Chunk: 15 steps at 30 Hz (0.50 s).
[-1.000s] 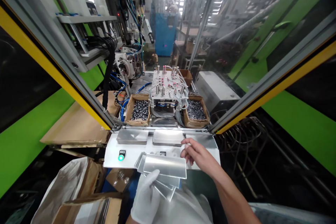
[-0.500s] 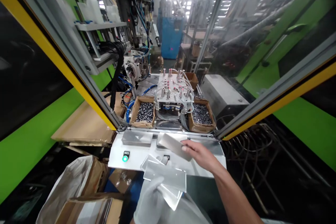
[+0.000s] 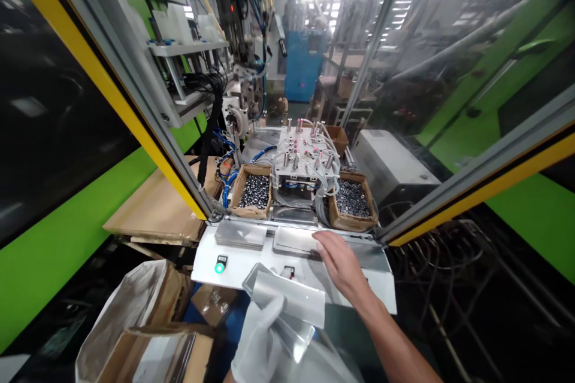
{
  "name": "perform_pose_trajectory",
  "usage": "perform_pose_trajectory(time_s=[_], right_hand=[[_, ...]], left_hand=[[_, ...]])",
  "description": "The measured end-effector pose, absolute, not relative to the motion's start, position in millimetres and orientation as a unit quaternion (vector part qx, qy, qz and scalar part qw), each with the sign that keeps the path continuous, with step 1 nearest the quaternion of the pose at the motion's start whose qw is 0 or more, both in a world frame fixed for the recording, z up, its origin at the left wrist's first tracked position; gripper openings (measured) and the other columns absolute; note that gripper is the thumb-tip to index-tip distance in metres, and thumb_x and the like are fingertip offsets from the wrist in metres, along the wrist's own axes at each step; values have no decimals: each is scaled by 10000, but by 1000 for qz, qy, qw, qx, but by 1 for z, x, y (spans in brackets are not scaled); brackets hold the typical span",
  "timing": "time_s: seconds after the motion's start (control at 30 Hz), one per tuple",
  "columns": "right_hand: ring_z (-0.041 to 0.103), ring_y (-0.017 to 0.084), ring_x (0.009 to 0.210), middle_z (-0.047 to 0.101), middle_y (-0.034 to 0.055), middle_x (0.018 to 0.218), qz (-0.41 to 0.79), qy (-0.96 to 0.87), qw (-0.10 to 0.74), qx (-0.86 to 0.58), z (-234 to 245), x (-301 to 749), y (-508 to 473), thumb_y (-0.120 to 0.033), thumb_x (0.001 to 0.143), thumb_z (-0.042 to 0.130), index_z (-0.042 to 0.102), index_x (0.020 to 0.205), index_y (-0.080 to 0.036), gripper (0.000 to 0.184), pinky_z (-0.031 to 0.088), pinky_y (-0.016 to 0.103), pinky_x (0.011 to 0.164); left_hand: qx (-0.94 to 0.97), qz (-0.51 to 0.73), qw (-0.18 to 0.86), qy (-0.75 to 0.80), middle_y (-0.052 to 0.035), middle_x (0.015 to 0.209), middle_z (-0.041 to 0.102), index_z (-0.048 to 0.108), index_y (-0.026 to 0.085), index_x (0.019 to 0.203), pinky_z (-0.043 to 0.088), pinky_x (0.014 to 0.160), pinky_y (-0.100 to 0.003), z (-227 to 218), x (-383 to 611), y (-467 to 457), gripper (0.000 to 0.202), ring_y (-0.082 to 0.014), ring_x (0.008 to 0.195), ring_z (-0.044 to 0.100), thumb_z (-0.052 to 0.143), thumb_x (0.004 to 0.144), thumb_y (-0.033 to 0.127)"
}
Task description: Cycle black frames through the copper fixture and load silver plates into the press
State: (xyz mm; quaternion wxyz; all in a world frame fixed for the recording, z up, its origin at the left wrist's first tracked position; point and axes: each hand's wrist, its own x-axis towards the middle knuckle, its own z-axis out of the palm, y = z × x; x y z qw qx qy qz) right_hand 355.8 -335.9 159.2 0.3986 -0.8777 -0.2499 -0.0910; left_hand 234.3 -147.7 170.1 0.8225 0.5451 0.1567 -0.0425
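My left hand (image 3: 258, 341), in a white glove, is shut on several thin rectangular metal plates (image 3: 288, 305) held in a loose fan above the front edge of a white panel (image 3: 251, 269). My bare right hand (image 3: 341, 266) rests with its fingers apart on the near end of a stack of metal plates (image 3: 291, 241) and holds nothing. A second stack of metal plates (image 3: 240, 234) lies to the left on the same panel. Part of the right stack is hidden by my fingers.
A green-lit button (image 3: 220, 266) sits on the panel. Behind it, a pneumatic fixture (image 3: 305, 161) with tubing stands between cardboard trays of small metal rings (image 3: 254, 191). Yellow-edged door frames flank the opening. A cardboard box (image 3: 157, 353) and white liner (image 3: 121, 317) sit lower left.
The plate in my right hand has gone down onto the right stack, and that hand has let go. My left hand keeps its plates. The view has drifted slightly.
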Motion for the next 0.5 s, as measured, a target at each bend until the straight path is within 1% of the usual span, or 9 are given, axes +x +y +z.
perform_pose_trajectory(time_s=[0.1, 0.13, 0.2, 0.23, 0.3, 0.37, 0.4, 0.47, 0.5], right_hand=[[692, 240, 951, 745, 86, 1065, 122, -208, 482, -842, 190, 339, -335, -477, 1058, 378, 677, 1226, -216, 431, 543, 380, 857], [692, 233, 930, 749, 71, 1039, 192, -209, 497, -820, 197, 335, -333, -516, 1054, 368, 691, 1202, -219, 463, 538, 360, 830], [678, 236, 971, 748, 59, 1046, 272, -217, 511, -786, 206, 329, -330, -563, 1046, 352, 719, 1142, -210, 518, 514, 342, 847], [669, 240, 978, 747, 58, 1039, 290, -219, 509, -780, 207, 328, -329, -580, 1037, 364, 729, 1108, -199, 533, 504, 336, 847], [660, 235, 925, 743, 55, 1012, 312, -219, 499, -778, 206, 328, -327, -604, 990, 469, 728, 1092, -183, 505, 494, 317, 798], [652, 226, 880, 740, 49, 998, 330, -232, 487, -775, 201, 331, -328, -584, 938, 580, 721, 1103, -179, 459, 486, 302, 760], [652, 227, 895, 739, 49, 1016, 329, -244, 488, -771, 198, 333, -330, -563, 925, 610, 720, 1102, -181, 436, 486, 303, 776], [655, 230, 935, 739, 50, 1044, 301, -249, 507, -768, 191, 342, -335, -536, 943, 595, 715, 1087, -182, 400, 489, 309, 816], [659, 225, 917, 741, 50, 1021, 275, -239, 518, -774, 186, 347, -338, -531, 962, 564, 709, 1074, -180, 396, 495, 309, 803]], left_hand=[[481, -75, 856, 172, -120, 1159, 773, 691, 221, 1230, 549, 1041, -522, 171, 235, -145, 460, -350, 1128, 706, 659, 845, 471], [465, -84, 863, 177, -125, 1148, 774, 702, 200, 1199, 555, 1030, -509, 169, 236, -144, 451, -341, 1106, 714, 681, 832, 461], [431, -107, 873, 201, -125, 1049, 792, 726, 162, 1108, 564, 1011, -480, 164, 239, -144, 405, -316, 1035, 735, 747, 789, 410], [418, -110, 874, 221, -115, 982, 799, 734, 155, 1069, 564, 1006, -464, 160, 241, -144, 384, -301, 998, 742, 783, 760, 379], [402, -91, 872, 265, -89, 897, 800, 743, 161, 1029, 564, 1000, -438, 154, 243, -146, 395, -283, 948, 746, 850, 686, 324], [397, -62, 871, 284, -81, 955, 804, 740, 186, 1080, 555, 1013, -432, 152, 241, -149, 453, -292, 986, 739, 868, 659, 291], [394, -55, 873, 282, -83, 1006, 802, 734, 199, 1115, 549, 1024, -442, 152, 239, -150, 477, -307, 1025, 731, 862, 662, 278], [383, -65, 881, 269, -92, 1084, 794, 719, 219, 1178, 528, 1054, -476, 155, 235, -150, 517, -342, 1113, 704, 838, 675, 247], [375, -73, 887, 260, -94, 1120, 787, 705, 227, 1216, 509, 1077, -492, 157, 232, -150, 543, -354, 1160, 684, 821, 686, 234]])
